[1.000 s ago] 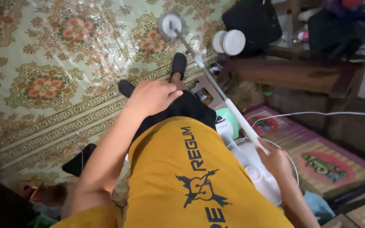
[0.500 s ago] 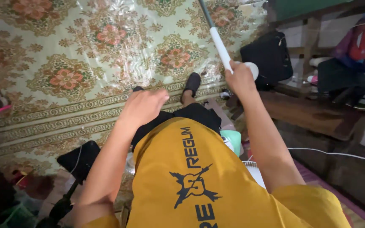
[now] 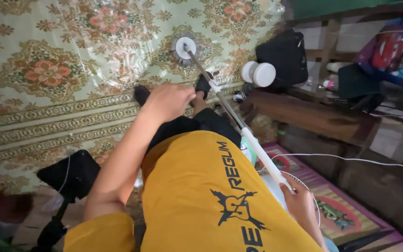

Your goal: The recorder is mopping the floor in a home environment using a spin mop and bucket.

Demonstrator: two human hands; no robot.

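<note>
A floral plastic floor mat (image 3: 47, 70) in cream, green and pink filled the whole frame from nine o'clock round to twelve, the largest thing in sight. At three o'clock ran a low, dark wooden bench (image 3: 313, 114), and a patterned red rug (image 3: 346, 210) lay at four o'clock with a thin white cable (image 3: 350, 158) crossing above it. A black bag (image 3: 283, 56) sat at one o'clock against the bench end, with two round white pads (image 3: 258, 73) just beside it, close to the line of the pole. A second black bag (image 3: 68, 172) lay at eight o'clock on the mat's edge. The long white and metal pole (image 3: 232, 116) slanted from five o'clock up toward twelve, passing over the person's dark-clad legs, and its small round brush head (image 3: 184, 47) rested on the mat at twelve o'clock. The right hand (image 3: 297, 198) was clamped round the pole's white lower grip at five o'clock. The left hand (image 3: 171, 100) rested on the knee at the centre, fingers loosely curled and holding nothing.
</note>
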